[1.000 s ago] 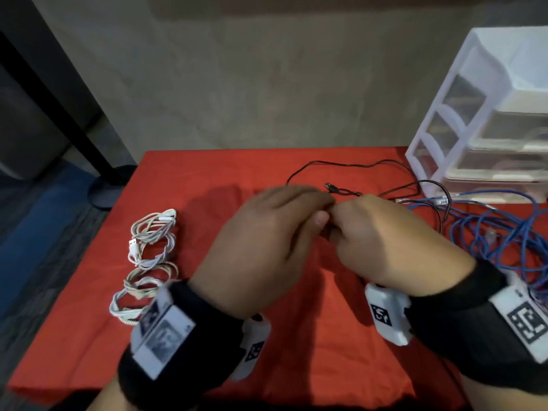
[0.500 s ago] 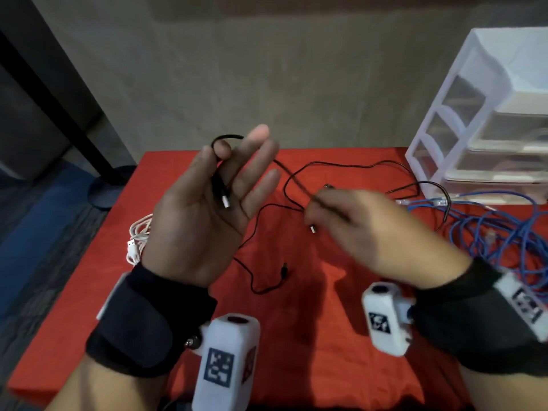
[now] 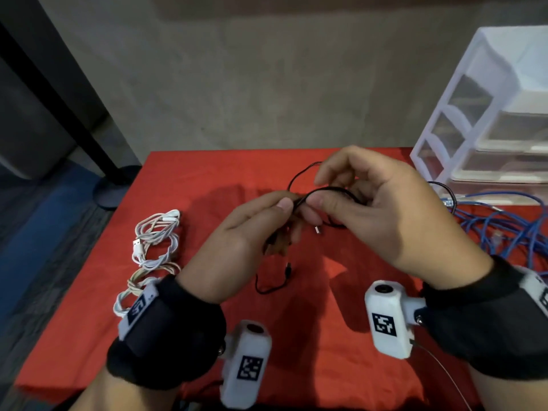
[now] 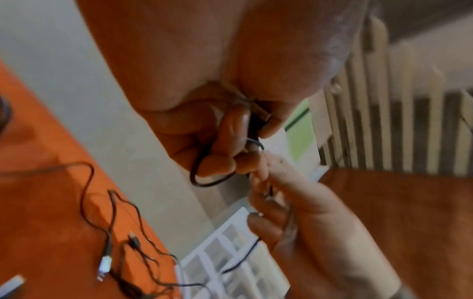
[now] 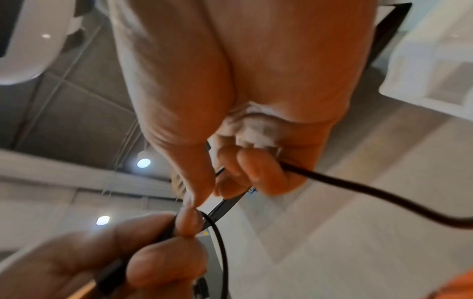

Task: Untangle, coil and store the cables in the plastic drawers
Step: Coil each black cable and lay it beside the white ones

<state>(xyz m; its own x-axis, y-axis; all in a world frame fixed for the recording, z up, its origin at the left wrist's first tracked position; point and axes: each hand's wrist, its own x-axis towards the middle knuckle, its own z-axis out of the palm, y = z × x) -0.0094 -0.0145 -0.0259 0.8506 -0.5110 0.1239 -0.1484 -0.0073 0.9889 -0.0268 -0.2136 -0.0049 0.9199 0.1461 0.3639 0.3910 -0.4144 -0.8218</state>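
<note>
Left hand (image 3: 237,241) and right hand (image 3: 382,212) both pinch the black cable (image 3: 326,189)

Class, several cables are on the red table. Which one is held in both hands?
The thin black cable, pinched between the left hand and right hand. The white coils and blue tangle lie untouched.

We see a plain grey wall (image 3: 267,84) behind the red table (image 3: 296,336), a dark pole (image 3: 59,99) on a round base (image 3: 114,188) left, round ceiling lights (image 5: 143,162) overhead.
</note>
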